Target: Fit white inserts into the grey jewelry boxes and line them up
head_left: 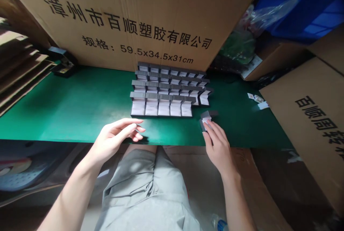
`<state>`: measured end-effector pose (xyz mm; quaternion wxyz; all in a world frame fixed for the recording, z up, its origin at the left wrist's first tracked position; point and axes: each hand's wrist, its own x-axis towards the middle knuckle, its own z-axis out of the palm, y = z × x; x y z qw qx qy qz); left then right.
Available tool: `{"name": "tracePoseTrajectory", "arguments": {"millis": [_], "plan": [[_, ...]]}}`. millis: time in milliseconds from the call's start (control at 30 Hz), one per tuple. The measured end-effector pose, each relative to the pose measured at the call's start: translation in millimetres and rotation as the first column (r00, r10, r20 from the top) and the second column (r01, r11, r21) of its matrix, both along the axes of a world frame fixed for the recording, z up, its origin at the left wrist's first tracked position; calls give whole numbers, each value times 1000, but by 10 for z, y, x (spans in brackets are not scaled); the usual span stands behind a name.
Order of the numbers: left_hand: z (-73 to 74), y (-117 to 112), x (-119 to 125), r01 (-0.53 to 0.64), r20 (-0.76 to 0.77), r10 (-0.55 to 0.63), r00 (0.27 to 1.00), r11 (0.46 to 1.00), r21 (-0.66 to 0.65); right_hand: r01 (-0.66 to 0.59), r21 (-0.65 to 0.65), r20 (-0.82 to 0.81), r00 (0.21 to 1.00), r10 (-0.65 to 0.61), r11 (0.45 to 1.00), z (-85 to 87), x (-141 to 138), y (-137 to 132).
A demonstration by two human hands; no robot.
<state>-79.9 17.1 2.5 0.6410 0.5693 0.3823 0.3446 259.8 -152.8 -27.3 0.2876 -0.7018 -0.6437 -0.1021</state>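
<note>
Several small dark grey jewellery boxes (158, 108) with raised lids and white lining stand in close rows on the green tabletop (88, 105). At the right of the front row, a separate small box (205, 117) has its lid up. My right hand (218, 141) has its fingers on the white inside and near edge of that box, partly hiding it. To the left, my left hand (118, 136) hovers over the table's front edge, just short of the front row. Its fingers are loosely bent and apart, with nothing between them.
A large printed cardboard carton (120, 8) stands behind the boxes. Another carton (309, 116) borders the right side, near small white scraps (259, 100). A dark object (63, 62) sits at the back left, beside stacked boards (21, 66). A blue bin (298, 8) is at upper right.
</note>
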Motion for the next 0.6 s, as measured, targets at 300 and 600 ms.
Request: {"name": "tracePoseTrajectory", "arguments": {"millis": [300, 600], "plan": [[-23, -1, 4, 5, 17, -5, 1000, 1000, 1, 11, 147, -5, 1000, -10, 989, -82, 8, -14], [0, -2, -11, 3, 7, -3, 1000, 1000, -2, 58, 236, -43, 998, -49, 970, -34, -64, 203]]}}
